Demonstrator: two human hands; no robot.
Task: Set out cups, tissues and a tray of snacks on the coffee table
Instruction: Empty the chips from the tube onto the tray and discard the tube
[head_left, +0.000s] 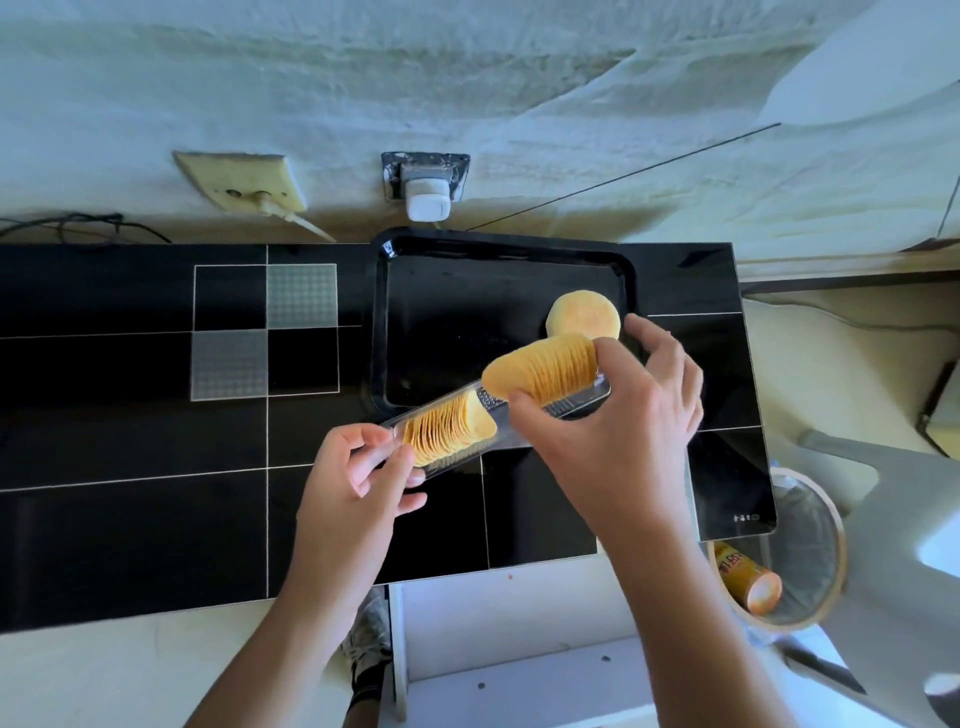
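The right hand (618, 415) grips a stack of crisps (545, 371) between thumb and curled fingers, held just above the far end of a clear sleeve (467, 452), over the near right part of a black tray (498, 249). The left hand (358, 467) pinches the sleeve's near end, where a second stack (449, 428) sits inside. A few crisps (584, 314) already lie in the tray near its right rim. The tray rests on the black tiled tabletop (130, 415) against the wall (a white plug (427, 200) sits just behind it). To the right, a snack can (745, 579) lies in a bin (826, 530).
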